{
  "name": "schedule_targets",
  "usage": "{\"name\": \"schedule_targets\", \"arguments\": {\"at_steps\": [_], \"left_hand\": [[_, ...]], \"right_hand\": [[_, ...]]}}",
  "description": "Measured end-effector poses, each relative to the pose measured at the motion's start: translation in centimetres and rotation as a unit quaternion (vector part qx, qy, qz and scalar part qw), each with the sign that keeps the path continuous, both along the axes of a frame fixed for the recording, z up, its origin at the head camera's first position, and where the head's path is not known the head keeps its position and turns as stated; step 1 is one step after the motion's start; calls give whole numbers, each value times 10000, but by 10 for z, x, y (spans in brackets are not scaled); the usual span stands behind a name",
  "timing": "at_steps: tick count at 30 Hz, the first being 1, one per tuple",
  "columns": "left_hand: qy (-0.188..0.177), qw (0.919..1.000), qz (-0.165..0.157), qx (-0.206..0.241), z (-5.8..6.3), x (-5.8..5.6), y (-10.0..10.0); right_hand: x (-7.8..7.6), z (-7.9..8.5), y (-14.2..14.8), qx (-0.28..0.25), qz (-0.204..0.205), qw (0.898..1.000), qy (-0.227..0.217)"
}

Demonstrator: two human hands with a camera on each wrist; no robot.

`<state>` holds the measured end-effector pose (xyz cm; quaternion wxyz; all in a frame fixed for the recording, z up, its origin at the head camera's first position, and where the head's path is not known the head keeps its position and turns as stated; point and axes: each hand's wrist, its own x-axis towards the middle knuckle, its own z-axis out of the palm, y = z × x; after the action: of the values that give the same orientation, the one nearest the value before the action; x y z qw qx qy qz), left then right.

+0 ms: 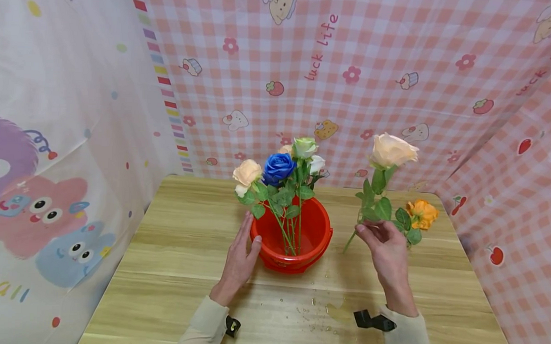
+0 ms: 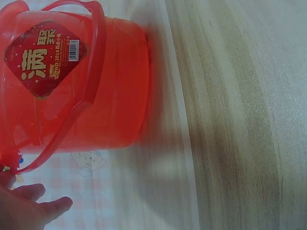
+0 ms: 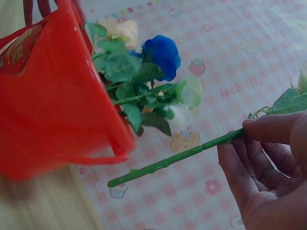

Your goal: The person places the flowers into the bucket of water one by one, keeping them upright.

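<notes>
A red plastic bucket [image 1: 316, 229] stands on the table with several artificial roses in it, among them a blue rose [image 1: 279, 168], a peach rose [image 1: 248, 173] and a pale green rose [image 1: 304, 147]. My left hand [image 1: 239, 262] rests against the bucket's left side, fingers extended. To the right of the bucket, my right hand [image 1: 386, 252] pinches the green stem [image 3: 177, 157] of a large peach rose [image 1: 393, 151] between thumb and fingers. That flower is held upright, its lower stem end pointing down and left. In the left wrist view the bucket's label [image 2: 45, 58] shows.
An orange rose [image 1: 422, 214] lies on the table behind my right hand. Water drops and a small puddle [image 1: 341, 312] are on the wooden table [image 1: 162, 269] in front of the bucket. A pink checked cloth [image 1: 306, 67] hangs behind the table.
</notes>
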<state>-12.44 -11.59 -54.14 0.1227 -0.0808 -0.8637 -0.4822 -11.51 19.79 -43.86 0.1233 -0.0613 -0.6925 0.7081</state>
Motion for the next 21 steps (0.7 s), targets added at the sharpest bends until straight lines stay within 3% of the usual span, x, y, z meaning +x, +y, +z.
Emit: {"name": "schedule_targets", "arguments": {"at_steps": [21], "left_hand": [[-5, 10000, 5, -5, -1, -1, 0]], "right_hand": [[-3, 17, -35, 550, 334, 9966, 505]]}}
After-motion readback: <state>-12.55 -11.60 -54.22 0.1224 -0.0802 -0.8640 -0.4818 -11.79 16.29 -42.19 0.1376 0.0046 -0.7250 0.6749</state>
